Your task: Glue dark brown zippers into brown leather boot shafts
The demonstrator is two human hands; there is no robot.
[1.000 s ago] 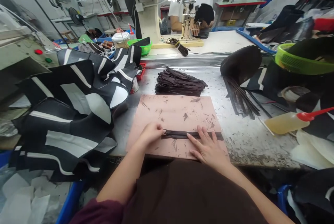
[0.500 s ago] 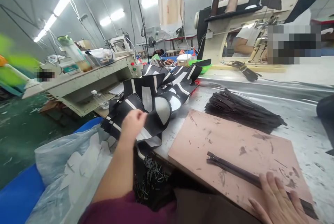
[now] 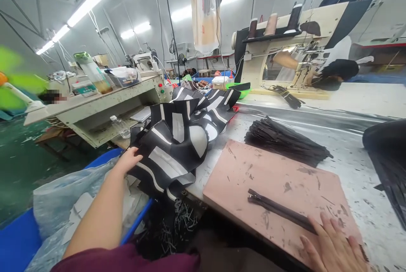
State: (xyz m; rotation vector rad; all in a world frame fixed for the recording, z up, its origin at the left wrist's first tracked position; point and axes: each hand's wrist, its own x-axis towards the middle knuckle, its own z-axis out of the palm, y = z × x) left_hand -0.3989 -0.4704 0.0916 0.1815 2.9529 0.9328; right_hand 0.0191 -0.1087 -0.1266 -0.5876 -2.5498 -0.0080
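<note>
Leftward and down goes the left hand (image 3: pixel 127 161), from over the middle of the stack of black pieces (image 3: pixel 169 147) to its near left edge. Its arm reaches out nearly straight from a purple sleeve (image 3: pixel 108 259), above a blue bin (image 3: pixel 22 236), palm turned down. The thumb and forefinger are narrow together at the edge of a piece; whether they pinch it, I cannot tell.

The right hand (image 3: pixel 336 244) has stayed low at the right, palm down, fingers stretched and slightly spread, pressing the zipper (image 3: pixel 279 208) against the pink board (image 3: pixel 234 170). The zipper lies slantwise across the board, its slider end bare and pointing toward the stack, its other end partly under the hand. Beyond the board, a bundle of dark strips (image 3: pixel 282 138) rests on the metal table (image 3: pixel 377 204).
</note>
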